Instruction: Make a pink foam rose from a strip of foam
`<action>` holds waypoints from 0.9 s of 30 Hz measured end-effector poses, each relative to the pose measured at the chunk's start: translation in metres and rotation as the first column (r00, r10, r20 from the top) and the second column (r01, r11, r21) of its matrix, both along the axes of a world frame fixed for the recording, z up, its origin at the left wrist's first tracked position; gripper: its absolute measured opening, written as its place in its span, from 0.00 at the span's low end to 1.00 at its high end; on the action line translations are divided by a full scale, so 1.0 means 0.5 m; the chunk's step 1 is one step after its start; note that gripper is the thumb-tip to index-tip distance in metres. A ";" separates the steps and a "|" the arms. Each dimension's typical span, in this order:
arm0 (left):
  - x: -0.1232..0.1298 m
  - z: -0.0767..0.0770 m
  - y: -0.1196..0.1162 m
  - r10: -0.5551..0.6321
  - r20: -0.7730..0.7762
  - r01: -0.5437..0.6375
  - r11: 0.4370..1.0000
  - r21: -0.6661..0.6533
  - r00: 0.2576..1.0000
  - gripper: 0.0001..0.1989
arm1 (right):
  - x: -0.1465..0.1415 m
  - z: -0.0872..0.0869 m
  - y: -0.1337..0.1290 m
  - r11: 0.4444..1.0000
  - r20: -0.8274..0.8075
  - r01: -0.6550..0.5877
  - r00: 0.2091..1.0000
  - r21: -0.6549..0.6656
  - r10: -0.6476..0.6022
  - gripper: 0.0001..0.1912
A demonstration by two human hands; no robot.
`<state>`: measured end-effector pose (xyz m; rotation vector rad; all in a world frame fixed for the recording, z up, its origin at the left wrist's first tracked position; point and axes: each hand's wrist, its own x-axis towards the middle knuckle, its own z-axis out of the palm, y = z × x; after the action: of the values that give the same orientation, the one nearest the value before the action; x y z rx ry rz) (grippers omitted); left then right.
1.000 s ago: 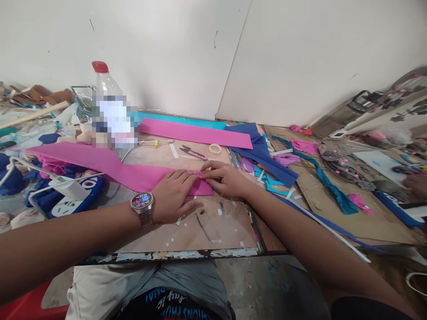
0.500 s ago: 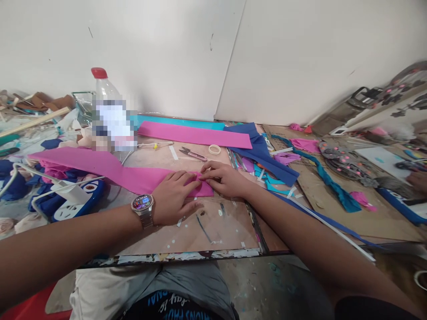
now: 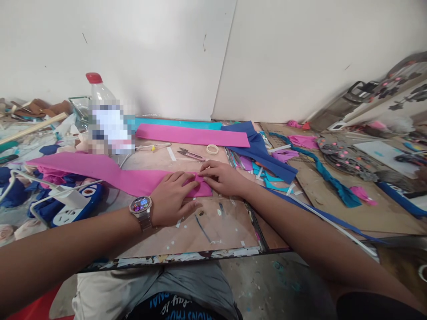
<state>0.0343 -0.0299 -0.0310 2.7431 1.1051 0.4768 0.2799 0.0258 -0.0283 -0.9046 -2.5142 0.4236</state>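
A long pink fabric strip (image 3: 140,180) lies across the worktable, its right end under both hands. My left hand (image 3: 173,198), below a wristwatch, rests flat on the strip with its fingers stretched out towards that end. My right hand (image 3: 223,178) has its thumb and fingertips pinched on the strip's folded edge, close to the left fingertips. Just beyond the hands lie thread snips (image 3: 191,154) and a small roll of tape (image 3: 212,149). Farther back is a second pink strip (image 3: 193,135), folded flat over blue fabric (image 3: 260,155).
A red-capped bottle (image 3: 100,91) stands at the back left behind a blurred phone (image 3: 111,126). A power strip (image 3: 76,204) with cables sits at the left. On the right, cardboard (image 3: 320,191) carries a twisted teal fabric strip (image 3: 323,173). A white wall closes the back.
The view has shifted slightly. Both hands stay at the right end of the pink strip, with hardly any visible finger movement.
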 end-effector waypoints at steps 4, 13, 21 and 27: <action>0.000 0.001 0.000 0.001 0.000 -0.001 1.000 -0.006 1.000 0.27 | -0.005 -0.004 0.003 1.000 -0.014 -0.005 1.000 0.017 0.005 0.14; 0.000 0.001 0.000 0.001 -0.005 -0.001 1.000 0.000 1.000 0.27 | -0.013 -0.009 0.002 0.999 0.008 0.038 0.999 0.012 -0.038 0.14; 0.000 0.001 -0.002 -0.003 -0.036 0.004 1.000 0.020 0.999 0.28 | -0.010 -0.009 0.000 0.999 0.023 0.033 0.999 0.013 -0.033 0.16; -0.001 0.002 -0.001 -0.009 -0.041 0.009 1.000 0.003 0.999 0.28 | 0.001 -0.005 0.004 1.000 -0.007 0.007 1.000 -0.008 -0.007 0.15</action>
<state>0.0340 -0.0304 -0.0297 2.7709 1.1011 0.4236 0.2805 0.0277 -0.0308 -0.9130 -2.5041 0.4341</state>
